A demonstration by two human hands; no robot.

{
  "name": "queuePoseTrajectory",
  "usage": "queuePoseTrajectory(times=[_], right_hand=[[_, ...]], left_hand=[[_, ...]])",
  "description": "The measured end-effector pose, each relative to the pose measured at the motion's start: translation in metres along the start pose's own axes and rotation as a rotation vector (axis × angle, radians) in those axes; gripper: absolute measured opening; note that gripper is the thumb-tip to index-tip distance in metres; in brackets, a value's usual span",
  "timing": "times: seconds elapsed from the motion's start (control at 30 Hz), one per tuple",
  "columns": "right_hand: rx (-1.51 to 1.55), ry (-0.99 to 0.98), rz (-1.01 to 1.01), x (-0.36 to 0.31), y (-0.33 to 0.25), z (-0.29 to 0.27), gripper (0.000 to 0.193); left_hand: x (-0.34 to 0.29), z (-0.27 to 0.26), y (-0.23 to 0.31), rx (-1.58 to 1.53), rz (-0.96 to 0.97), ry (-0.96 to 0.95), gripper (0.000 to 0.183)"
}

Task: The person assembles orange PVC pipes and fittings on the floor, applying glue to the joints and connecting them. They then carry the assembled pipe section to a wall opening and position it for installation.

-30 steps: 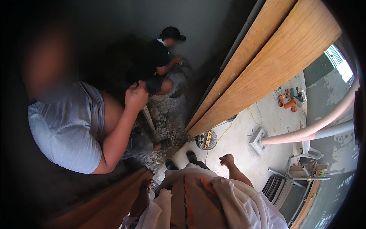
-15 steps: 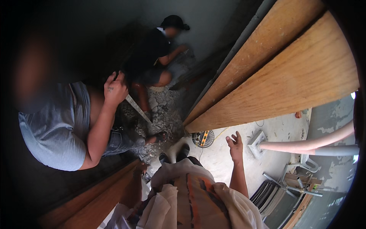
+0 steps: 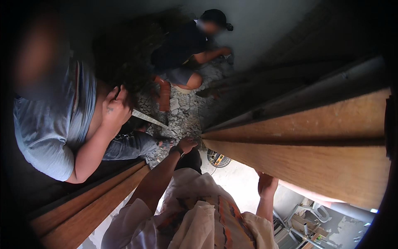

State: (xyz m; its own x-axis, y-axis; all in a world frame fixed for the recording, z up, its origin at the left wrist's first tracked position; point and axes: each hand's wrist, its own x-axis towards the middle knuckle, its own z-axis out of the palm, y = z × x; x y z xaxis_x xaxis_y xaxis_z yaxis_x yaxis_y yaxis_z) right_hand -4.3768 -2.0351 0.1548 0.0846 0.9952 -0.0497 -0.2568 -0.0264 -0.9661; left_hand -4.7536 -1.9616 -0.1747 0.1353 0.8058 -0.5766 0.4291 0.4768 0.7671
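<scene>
My left hand (image 3: 187, 145), with a watch on its wrist, reaches out over the edge of the rubble (image 3: 179, 108). Its fingers are curled, and whatever they may hold is hidden. On the other side, my right hand (image 3: 268, 185) is at the lower edge of the wooden door frame (image 3: 306, 159), fingers bent against it and partly hidden by the wood. A co-worker at the left has a hand (image 3: 116, 108) by the upper end of a long pale flat bar (image 3: 150, 119), which slants down to the rubble.
A second person (image 3: 178, 54) squats by the dark wall, holding something small. An orange pipe (image 3: 164, 97) stands in the rubble. Beyond the frame lie a round black fan-like grille (image 3: 218, 159) with a yellow tool and stacked metal tubes (image 3: 304, 230). More wooden frame (image 3: 89, 203) runs at lower left.
My view has turned, swinging the door frame lower. My left hand has come forward over the rubble. My right hand, spread in the air before, is now against the door frame.
</scene>
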Motion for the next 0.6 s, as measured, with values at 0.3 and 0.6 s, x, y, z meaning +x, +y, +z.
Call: queuePoseTrajectory(times=[0.3, 0.6], right_hand=[[0.008, 0.008, 0.057, -0.004, -0.027, -0.002, 0.065], [-0.104, 0.367, 0.283, 0.047, 0.005, 0.059, 0.065]], left_hand=[[0.123, -0.041, 0.047, 0.688, -0.106, -0.278, 0.048], [0.246, -0.109, -0.054, -0.474, -0.765, 0.099, 0.033]])
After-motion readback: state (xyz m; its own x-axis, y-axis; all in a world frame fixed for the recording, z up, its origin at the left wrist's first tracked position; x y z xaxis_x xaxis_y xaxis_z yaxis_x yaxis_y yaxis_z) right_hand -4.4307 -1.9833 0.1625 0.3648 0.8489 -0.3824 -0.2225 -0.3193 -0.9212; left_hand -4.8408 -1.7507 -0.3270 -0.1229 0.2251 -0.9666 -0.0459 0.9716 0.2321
